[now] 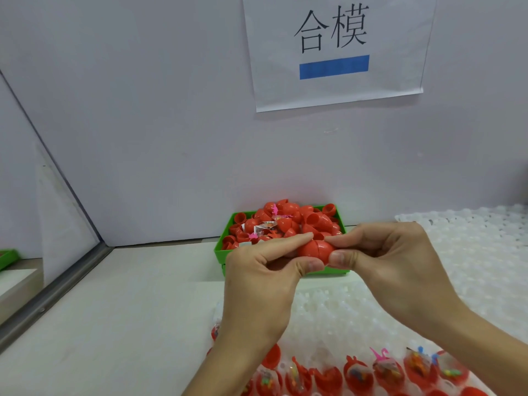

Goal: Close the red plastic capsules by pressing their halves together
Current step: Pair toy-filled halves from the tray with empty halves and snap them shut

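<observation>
So I've got one red capsule pinched between my left hand and right hand, one per half so I can squeeze the seam shut, just above the green bin. Roughly six open filled halves wait in a row below.

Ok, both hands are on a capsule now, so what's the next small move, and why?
Probably squeeze the halves straight together until the seam closes. The left hand and right hand each pinch one half of the red capsule, and a dark seam line is visible across its middle. Open filled halves wait in the white tray below.
</observation>
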The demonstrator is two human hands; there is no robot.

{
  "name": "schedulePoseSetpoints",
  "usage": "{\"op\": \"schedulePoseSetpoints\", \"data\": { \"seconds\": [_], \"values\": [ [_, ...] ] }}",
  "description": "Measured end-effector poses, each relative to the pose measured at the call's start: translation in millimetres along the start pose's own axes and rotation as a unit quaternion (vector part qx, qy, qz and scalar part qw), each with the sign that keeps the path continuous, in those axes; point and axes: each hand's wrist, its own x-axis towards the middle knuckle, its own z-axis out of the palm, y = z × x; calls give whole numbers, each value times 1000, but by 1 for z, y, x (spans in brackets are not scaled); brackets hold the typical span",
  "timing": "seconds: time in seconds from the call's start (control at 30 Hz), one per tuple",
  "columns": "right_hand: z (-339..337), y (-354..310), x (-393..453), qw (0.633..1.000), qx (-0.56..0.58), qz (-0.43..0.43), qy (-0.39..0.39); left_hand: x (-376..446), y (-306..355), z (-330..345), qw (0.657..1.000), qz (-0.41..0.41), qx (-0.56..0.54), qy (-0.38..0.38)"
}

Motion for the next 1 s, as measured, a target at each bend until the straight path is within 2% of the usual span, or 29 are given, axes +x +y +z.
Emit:
{"op": "schedulePoseSetpoints", "data": {
  "seconds": [0.77, 1.0],
  "values": [
    [1, 1, -1, 1000, -18, 7, 3, 4, 6, -4, 998, -46, -14, -33],
    [4, 3, -4, 1000, -25, 8, 1, 2, 4, -2, 999, -34, 32, -23]
  ]
}}
